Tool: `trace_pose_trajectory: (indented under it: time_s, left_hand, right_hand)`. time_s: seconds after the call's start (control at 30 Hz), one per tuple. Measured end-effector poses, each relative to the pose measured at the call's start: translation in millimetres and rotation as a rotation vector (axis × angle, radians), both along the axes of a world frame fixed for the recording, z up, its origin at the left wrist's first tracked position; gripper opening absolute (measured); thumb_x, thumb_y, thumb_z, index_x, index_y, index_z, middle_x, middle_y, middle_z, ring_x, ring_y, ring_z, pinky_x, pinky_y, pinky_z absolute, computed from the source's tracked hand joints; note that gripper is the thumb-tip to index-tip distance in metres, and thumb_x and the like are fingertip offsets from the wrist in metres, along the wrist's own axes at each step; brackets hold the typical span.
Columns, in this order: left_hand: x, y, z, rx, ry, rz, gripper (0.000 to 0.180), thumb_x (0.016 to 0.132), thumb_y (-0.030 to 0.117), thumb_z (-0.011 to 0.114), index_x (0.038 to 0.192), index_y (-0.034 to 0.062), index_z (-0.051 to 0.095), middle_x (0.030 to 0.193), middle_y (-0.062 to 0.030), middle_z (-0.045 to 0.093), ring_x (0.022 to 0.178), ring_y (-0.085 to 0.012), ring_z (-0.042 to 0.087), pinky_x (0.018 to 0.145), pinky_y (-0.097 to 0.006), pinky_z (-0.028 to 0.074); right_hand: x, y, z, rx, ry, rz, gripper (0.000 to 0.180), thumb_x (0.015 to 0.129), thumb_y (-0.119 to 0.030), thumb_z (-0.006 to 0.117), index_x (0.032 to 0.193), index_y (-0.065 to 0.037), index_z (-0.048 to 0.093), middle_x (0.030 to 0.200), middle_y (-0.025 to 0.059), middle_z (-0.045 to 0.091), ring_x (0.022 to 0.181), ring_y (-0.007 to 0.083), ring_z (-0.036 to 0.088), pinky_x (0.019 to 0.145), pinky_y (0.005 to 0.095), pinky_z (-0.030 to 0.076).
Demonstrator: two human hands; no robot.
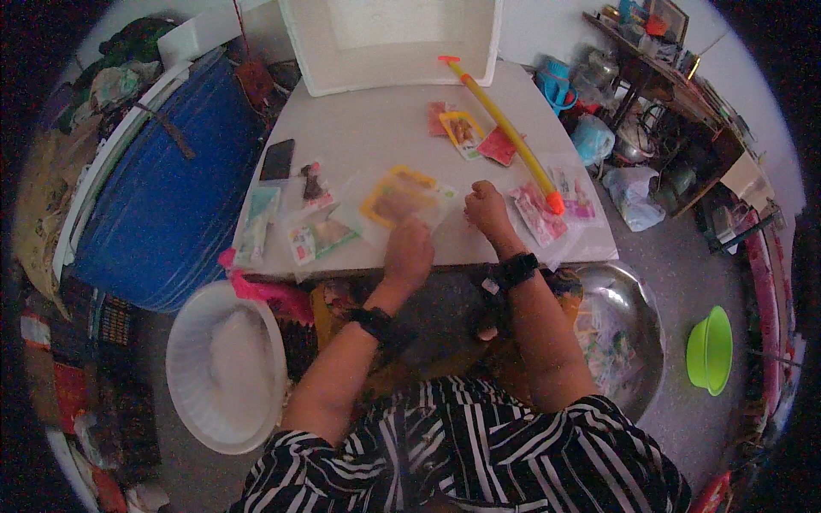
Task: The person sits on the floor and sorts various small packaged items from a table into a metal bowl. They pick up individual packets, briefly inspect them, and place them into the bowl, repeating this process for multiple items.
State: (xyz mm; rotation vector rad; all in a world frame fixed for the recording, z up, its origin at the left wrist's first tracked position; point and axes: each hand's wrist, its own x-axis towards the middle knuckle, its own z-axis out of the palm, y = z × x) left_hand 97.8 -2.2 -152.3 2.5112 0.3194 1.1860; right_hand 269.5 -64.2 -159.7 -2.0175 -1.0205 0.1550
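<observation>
- White basin (188, 363) on the floor at the person's left, pale, see-through material inside; probably parked there for easy reach.
- Steel basin (652, 342) at the right knee, packets inside; looks like the matching reach spot on that side.
- Left hand (409, 252) at the table's near edge, blurred, against the lower end of the yellow packet (400, 195). Can't tell if it grips or just steadies.
- Right hand (486, 212) apart from the left, fingers curled; can't tell if anything is pinched.
- Yellow packet lies mid-table in front of the body, also blurred; central spot presumably lets both hands get at it.
- Green-and-white packet (321, 239) left of it, pink packets (540, 215) right; off to the sides, so the middle stays workable.
- Phone (278, 160) at the left edge, likely kept out of the way.
- Yellow tube (500, 120) with orange ends slants across the right side, near end by the pink packets, within arm's reach.
- Foam box (299, 51) at the far edge, open side facing the person, presumably for access.
</observation>
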Motion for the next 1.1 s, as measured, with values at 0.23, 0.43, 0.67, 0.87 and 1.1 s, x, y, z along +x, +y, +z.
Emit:
trace_pose_trajectory:
  time_s: [0.23,0.43,0.67,0.87,1.1]
  left_hand:
    - [-6.2,5.3,-10.6,0.057,-0.001,-0.020,0.013,0.072,0.006,0.042,0.083,-0.0009,0.045,0.086,-0.0184,0.048,0.082,-0.0353,0.045,0.074,-0.040,0.036]
    - [5.9,4.7,-17.1,0.086,-0.147,-0.061,0.010,0.067,0.006,0.043,0.075,0.0009,0.041,0.071,-0.0153,0.039,0.067,-0.0339,0.039,0.058,-0.041,0.032]
    - [2.7,10.7,-25.7,0.070,-0.061,-0.022,0.006,0.067,0.007,0.042,0.070,0.0015,0.040,0.068,-0.0169,0.040,0.065,-0.0348,0.039,0.056,-0.042,0.031]
    - [0.2,3.3,-13.8,0.001,0.033,0.032,0.007,0.066,0.008,0.042,0.066,0.0015,0.040,0.064,-0.0173,0.042,0.064,-0.0352,0.040,0.056,-0.043,0.031]
    - [-2.8,-1.9,-6.9,-0.098,0.093,0.089,0.012,0.063,0.007,0.046,0.073,0.0015,0.044,0.068,-0.0176,0.046,0.067,-0.0351,0.043,0.059,-0.044,0.033]
  right_hand:
    - [-1.3,27.1,19.8,-0.074,0.541,0.011,0.022,0.065,-0.007,0.051,0.086,-0.001,0.047,0.066,0.0109,0.052,0.055,0.0222,0.051,0.047,0.0308,0.040]
    - [20.8,45.0,-20.6,0.102,0.493,0.017,0.033,0.065,-0.001,0.048,0.097,0.002,0.040,0.068,0.0089,0.049,0.051,0.0184,0.050,0.038,0.0287,0.039]
    - [-18.3,7.0,34.6,0.611,1.017,-0.032,0.025,0.068,-0.005,0.049,0.092,-0.001,0.044,0.073,0.0059,0.049,0.063,0.0156,0.049,0.048,0.0288,0.041]
    - [-15.6,-18.8,45.0,0.627,0.715,0.080,0.014,0.071,-0.010,0.051,0.082,-0.002,0.048,0.071,0.0065,0.051,0.060,0.0150,0.050,0.050,0.0250,0.040]
    - [-43.1,-53.7,27.3,0.315,0.026,0.157,0.005,0.071,-0.006,0.051,0.075,-0.006,0.048,0.072,0.0043,0.050,0.068,0.0152,0.049,0.060,0.0249,0.037]
